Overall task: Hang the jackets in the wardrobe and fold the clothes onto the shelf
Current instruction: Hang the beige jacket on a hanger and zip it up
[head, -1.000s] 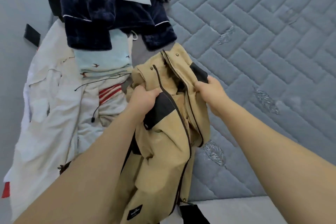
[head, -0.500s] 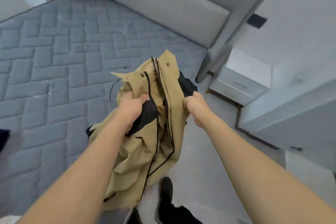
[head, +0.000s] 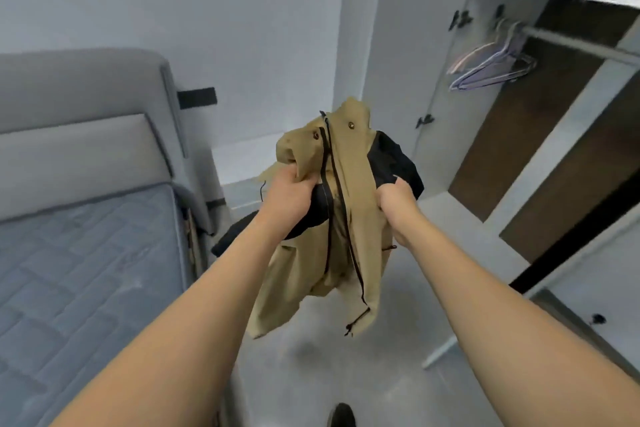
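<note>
Bedroom: bed (head: 86, 253) at left, open wardrobe (head: 568, 156) at right w/ empty hangers (head: 491, 66) on rail. Left hand (head: 287, 196) & right hand (head: 398, 203) both grip tan jacket (head: 325, 253), fingers curled in fabric, held mid-air.

Grey bed (head: 86, 149), bare mattress (head: 79, 253) at left

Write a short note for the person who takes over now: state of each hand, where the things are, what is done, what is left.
Left hand and right hand both grip the tan jacket near its collar, held up off the floor.
The wardrobe stands open on the right; empty hangers hang on its rail.
Done: jacket picked up and brought toward the wardrobe.
Left: put it on a hanger and hang it. Other clothes are not in view.
</note>
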